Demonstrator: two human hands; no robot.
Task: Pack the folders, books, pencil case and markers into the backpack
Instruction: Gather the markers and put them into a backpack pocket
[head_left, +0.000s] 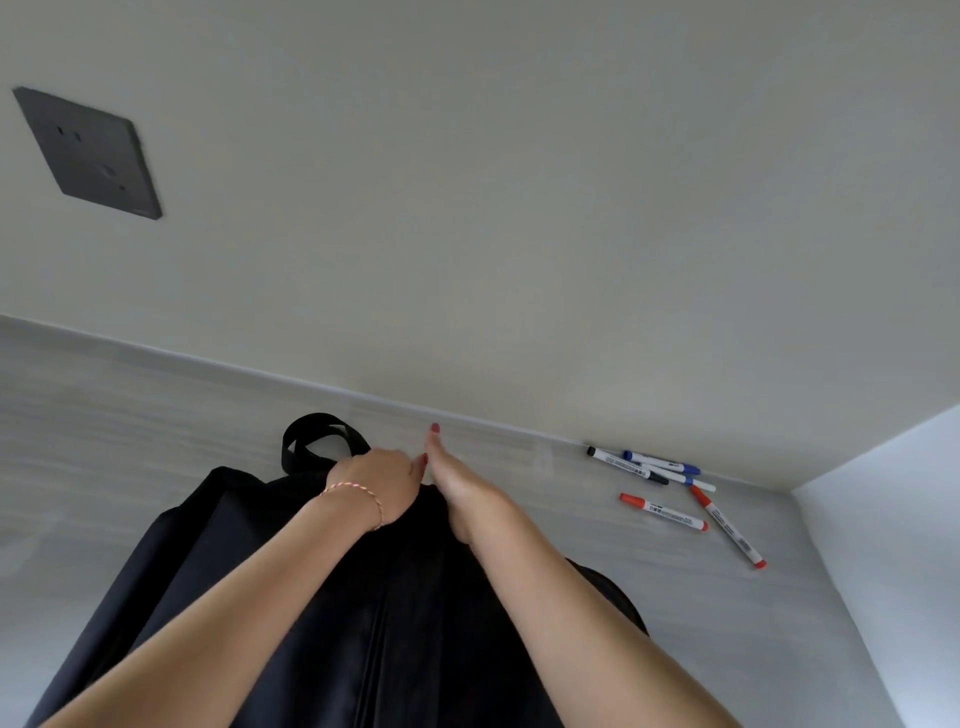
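A black backpack (218, 561) lies flat on the grey table, its carry loop (311, 431) pointing at the wall. My left hand (382, 486), wearing a thin bracelet, is closed on the bag's top edge near the loop. My right hand (457, 483) rests on the same top edge just to the right, thumb pointing up, fingers curled against the fabric. Several markers (670, 488) with black, blue and red caps lie loose on the table to the right. No folders, books or pencil case are in view.
The grey table (104, 441) ends at a pale wall close behind the bag. A dark wall socket (88, 153) sits high on the left. A white side wall (893, 519) closes off the right.
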